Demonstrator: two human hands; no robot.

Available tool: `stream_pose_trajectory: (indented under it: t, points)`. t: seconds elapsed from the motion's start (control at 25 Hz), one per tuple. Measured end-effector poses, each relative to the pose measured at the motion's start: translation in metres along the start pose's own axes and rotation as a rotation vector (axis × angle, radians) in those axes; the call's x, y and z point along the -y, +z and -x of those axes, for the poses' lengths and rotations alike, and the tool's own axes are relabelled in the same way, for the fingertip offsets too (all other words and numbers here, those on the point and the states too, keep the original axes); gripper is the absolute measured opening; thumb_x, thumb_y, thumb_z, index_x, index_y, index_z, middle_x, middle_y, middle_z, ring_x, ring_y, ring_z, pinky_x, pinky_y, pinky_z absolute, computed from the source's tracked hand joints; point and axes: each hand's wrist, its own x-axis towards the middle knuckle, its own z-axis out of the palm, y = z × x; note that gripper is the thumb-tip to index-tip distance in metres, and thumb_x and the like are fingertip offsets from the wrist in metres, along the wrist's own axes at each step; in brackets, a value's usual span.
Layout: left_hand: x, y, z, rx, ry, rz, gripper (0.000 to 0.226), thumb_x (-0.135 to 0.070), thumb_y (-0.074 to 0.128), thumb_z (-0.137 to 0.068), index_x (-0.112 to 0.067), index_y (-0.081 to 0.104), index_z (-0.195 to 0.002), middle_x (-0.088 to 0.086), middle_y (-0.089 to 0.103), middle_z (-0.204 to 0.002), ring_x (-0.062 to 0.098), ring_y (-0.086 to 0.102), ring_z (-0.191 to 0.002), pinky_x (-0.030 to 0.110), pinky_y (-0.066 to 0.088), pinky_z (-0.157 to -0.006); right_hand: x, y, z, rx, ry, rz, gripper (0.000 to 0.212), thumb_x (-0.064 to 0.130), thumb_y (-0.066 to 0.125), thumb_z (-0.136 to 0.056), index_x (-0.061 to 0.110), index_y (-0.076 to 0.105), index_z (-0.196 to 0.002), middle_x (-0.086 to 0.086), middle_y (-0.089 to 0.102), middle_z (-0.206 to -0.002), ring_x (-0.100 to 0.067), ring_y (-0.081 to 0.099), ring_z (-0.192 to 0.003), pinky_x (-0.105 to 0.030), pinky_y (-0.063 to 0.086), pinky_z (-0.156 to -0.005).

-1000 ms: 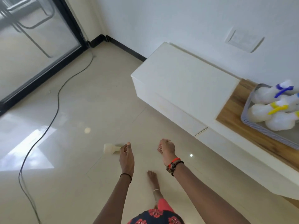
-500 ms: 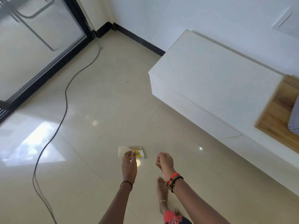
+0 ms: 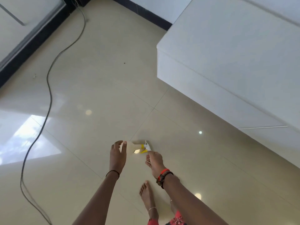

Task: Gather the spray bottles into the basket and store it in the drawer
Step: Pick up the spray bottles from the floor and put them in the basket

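A black cable (image 3: 49, 90) snakes across the glossy beige tiled floor (image 3: 100, 82) from beside the black-framed glass door (image 3: 32, 7).

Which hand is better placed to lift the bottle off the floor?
Left, probably. The left hand lies over the wide body of the spray bottle; the right hand only reaches its yellow trigger. Whether either grips it is unclear.

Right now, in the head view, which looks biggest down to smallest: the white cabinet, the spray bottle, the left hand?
1. white cabinet, by far.
2-3. left hand and spray bottle look about alike; the hand is nearer the camera and hides part of the bottle, so I won't rank them.
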Motion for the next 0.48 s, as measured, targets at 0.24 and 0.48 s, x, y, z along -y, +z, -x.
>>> stream_pose_trajectory:
  t: [0.24, 0.48]
  points:
    - [0.087, 0.038, -0.094, 0.214, 0.182, -0.431, 0.047, -0.028, 0.062, -0.090, -0.009, 0.049, -0.132, 0.013, 0.047, -0.136, 0.034, 0.044, -0.124, 0.042, 0.039, -0.103, -0.050, 0.044, -0.122, 0.063, 0.103, 0.060, 0.028, 0.000, 0.039, -0.093, 0.017, 0.042, -0.071, -0.001, 0.043, -0.070, -0.011, 0.044, -0.060, -0.020, 0.041, -0.058]
    - [0.163, 0.080, -0.160, 0.419, 0.325, -0.864, 0.096, -0.041, 0.078, -0.072, -0.009, 0.027, -0.146, 0.009, 0.029, -0.152, 0.026, 0.027, -0.142, 0.035, 0.027, -0.115, -0.091, 0.084, -0.222, 0.078, 0.156, 0.043, 0.033, -0.003, 0.030, -0.093, 0.016, 0.036, -0.067, -0.001, 0.034, -0.066, -0.011, 0.032, -0.055, -0.020, 0.029, -0.048]
